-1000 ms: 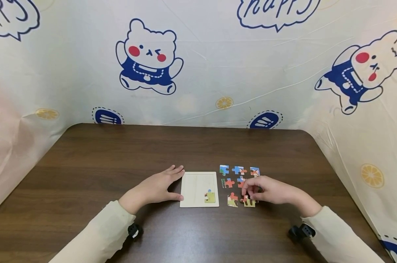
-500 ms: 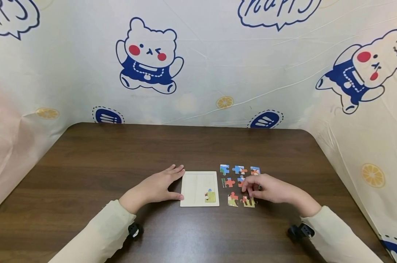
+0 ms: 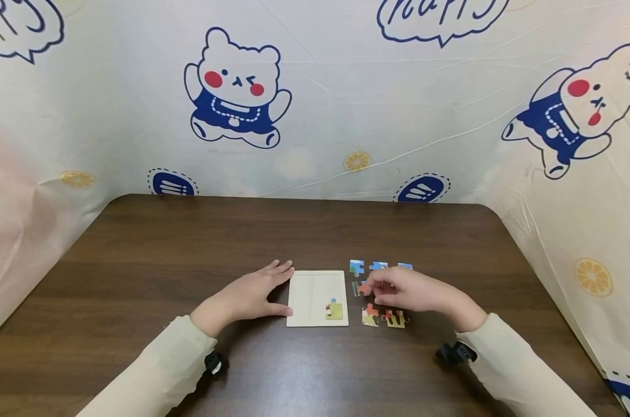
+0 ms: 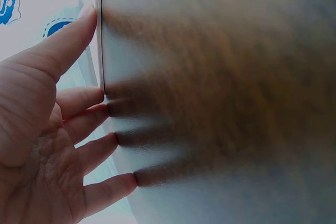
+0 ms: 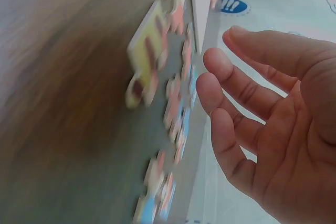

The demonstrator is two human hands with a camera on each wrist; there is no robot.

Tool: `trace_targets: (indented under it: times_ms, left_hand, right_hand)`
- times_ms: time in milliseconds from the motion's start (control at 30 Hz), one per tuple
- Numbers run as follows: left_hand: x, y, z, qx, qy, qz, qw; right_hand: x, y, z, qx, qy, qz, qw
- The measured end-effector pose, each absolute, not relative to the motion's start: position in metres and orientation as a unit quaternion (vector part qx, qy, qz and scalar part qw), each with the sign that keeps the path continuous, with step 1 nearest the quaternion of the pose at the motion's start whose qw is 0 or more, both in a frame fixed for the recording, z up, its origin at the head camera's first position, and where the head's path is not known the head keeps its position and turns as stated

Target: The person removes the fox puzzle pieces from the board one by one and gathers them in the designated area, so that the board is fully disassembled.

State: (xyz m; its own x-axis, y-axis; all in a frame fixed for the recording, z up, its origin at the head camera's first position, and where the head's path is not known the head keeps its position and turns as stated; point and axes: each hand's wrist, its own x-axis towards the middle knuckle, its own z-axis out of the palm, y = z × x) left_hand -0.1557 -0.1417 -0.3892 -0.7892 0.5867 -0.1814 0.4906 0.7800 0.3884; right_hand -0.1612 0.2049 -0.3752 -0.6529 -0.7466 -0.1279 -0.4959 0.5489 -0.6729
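A pale wooden puzzle board (image 3: 309, 298) lies on the table with one yellow-green jigsaw piece (image 3: 335, 313) in its lower right corner. My left hand (image 3: 244, 296) rests beside it, thumb and index fingertips at its left edge, the other fingers spread on the tabletop. To the board's right my right hand (image 3: 419, 289) hovers over loose jigsaw pieces, fingers softly bent. Nothing shows between its fingers in the right wrist view. Below that hand lie a brown-and-yellow piece (image 3: 396, 320) and a red-and-yellow piece (image 3: 370, 316). Part of the middle row is hidden under the hand.
Blue-topped pieces, among them a corner piece (image 3: 357, 266), form the back row. The dark wooden table (image 3: 241, 231) reaches back to a printed curtain (image 3: 325, 104) with bears. Black wrist cameras (image 3: 455, 353) sit at the cuffs.
My right hand has left the brown-and-yellow piece and moved left and slightly away from me, over the middle row. The left hand has stayed at the board.
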Motion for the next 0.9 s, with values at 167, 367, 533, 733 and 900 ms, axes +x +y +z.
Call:
trace_targets:
  times_ms: [167,367,533,733,900]
  left_hand:
    - [-0.156,-0.143,-0.39,0.286,0.932,0.161,0.151]
    - [-0.156,-0.142,-0.39,0.286,0.932,0.164,0.152]
    - [-0.158,-0.143,-0.392,0.278,0.934,0.165,0.154]
    - [-0.158,-0.142,-0.392,0.279,0.934,0.163,0.154]
    - [-0.158,-0.142,-0.391,0.277,0.933,0.166,0.158]
  right_hand:
    - [-0.168,0.184,-0.375,-0.382,0.854,-0.293,0.196]
    - [-0.172,0.159,-0.376,-0.41,0.849,-0.271,0.193]
    - [-0.172,0.142,-0.377,-0.419,0.85,-0.253,0.194]
    - [-0.17,0.13,-0.381,-0.42,0.858,-0.22,0.198]
    - [-0.166,0.127,-0.384,-0.415,0.866,-0.2,0.194]
